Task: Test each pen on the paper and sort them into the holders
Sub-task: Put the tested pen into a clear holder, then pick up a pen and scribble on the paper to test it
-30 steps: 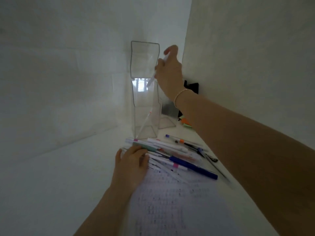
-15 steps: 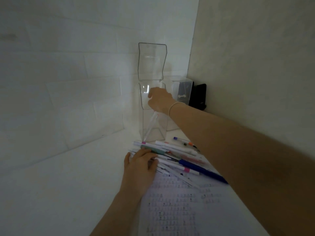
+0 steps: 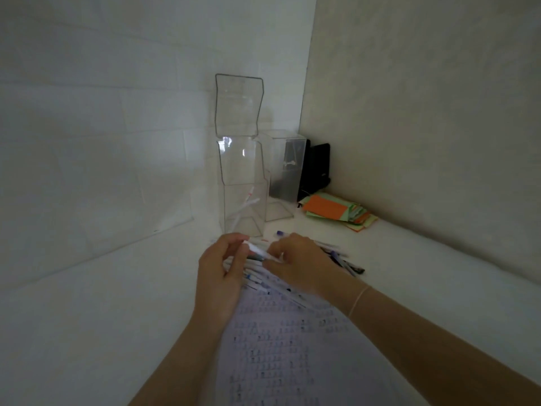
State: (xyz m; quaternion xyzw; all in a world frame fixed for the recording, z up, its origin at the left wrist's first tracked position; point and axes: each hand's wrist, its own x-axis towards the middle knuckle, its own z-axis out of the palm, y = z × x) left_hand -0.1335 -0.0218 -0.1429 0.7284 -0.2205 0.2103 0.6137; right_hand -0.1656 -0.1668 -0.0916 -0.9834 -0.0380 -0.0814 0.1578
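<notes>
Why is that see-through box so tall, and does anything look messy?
Its hinged lid stands open above the clear holder. Loose pens lie heaped beside the hands, and coloured paper slips sit fanned untidily near the corner. Nothing looks spilled or broken.

At frame centre, our left hand [image 3: 218, 276] and right hand [image 3: 298, 263] grip 1 white pen [image 3: 259, 252] above the pen pile [image 3: 336, 256].

Both forearms are bare, sleeveless in view, with a thin pale bracelet [image 3: 359, 300] circling the right wrist.
</notes>
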